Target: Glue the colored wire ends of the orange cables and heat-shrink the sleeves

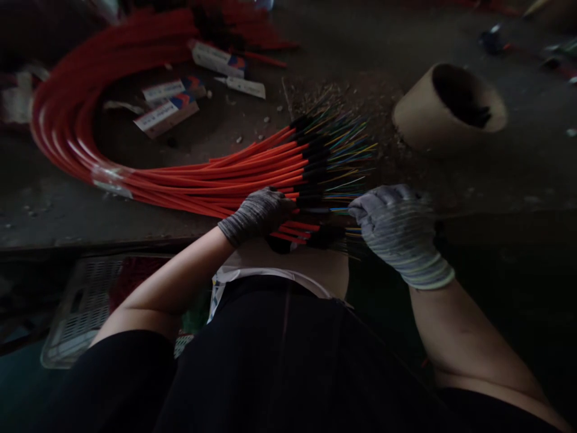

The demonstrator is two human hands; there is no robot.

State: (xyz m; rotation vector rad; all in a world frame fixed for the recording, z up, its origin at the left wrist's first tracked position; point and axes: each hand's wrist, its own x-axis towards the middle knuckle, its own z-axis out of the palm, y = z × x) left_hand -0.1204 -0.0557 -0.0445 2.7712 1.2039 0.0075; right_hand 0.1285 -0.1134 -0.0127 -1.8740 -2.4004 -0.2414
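With the left hand (270, 210) closed around an orange cable (216, 210) of the bundle running leftward over the tabletop (148, 231) and the right hand (392, 228) pinching thin coloured wires (339, 209) beyond its black sleeve, too hard a pull could snap them.

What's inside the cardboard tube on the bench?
The tube shows some dark pieces at its opening, too shadowed to identify. Its near wall and the shadow hide the bottom.
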